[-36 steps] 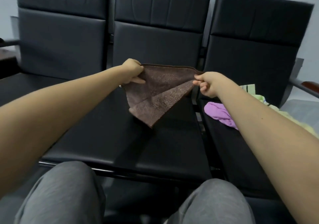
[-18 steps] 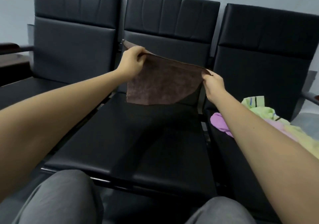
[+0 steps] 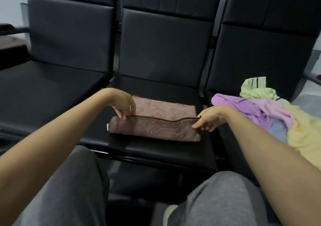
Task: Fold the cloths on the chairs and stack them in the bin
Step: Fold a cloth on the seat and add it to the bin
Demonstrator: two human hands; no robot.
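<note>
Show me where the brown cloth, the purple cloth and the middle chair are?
brown cloth (image 3: pixel 156 130): head view, on its folded-over near layer.
purple cloth (image 3: pixel 231 104): head view, on its bunched left part.
middle chair (image 3: pixel 165 48): head view, on its backrest.

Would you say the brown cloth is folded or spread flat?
Partly folded: the brown cloth has its near part doubled over, left hand and right hand pinching the hem; one layer shows behind.

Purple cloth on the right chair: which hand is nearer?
Right. The right hand pinches the brown cloth at its end just left of the purple cloth; the left hand pinches its opposite end.
</note>
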